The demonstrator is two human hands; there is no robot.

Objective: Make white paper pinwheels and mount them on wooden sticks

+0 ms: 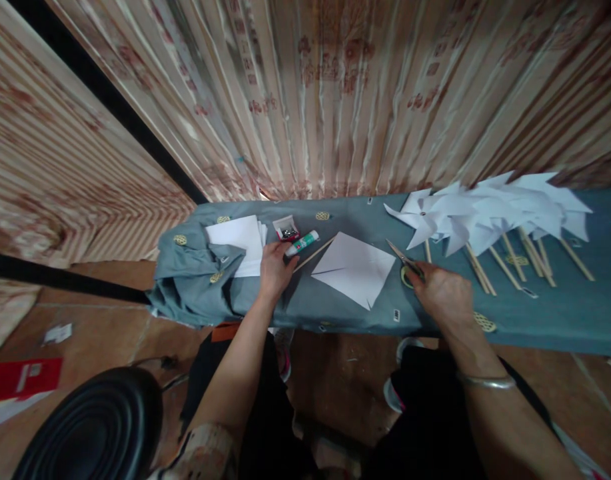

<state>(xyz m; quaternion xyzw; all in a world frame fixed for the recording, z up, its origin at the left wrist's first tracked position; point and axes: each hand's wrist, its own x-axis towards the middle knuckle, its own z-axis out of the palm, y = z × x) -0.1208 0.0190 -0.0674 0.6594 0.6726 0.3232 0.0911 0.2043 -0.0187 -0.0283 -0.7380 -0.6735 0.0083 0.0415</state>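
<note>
My left hand (276,268) has its fingers closed around the lower end of a green and white glue stick (305,243). My right hand (446,292) grips a pair of scissors (402,257) by the handles; a yellow-green handle loop shows, and the blades point away to the upper left. Between the hands lies a white square of paper (358,270) with slits running in from its left and front corners. A thin wooden stick (315,255) lies between my left hand and this paper, its near end close to the fingers.
A stack of white paper (240,240) lies at the left, partly under bunched cloth. A small open box of pins (286,229) stands behind the glue stick. Finished paper pinwheels (505,207) on sticks are piled at the right of the cloth-covered table (350,321). A black stool (92,430) stands lower left.
</note>
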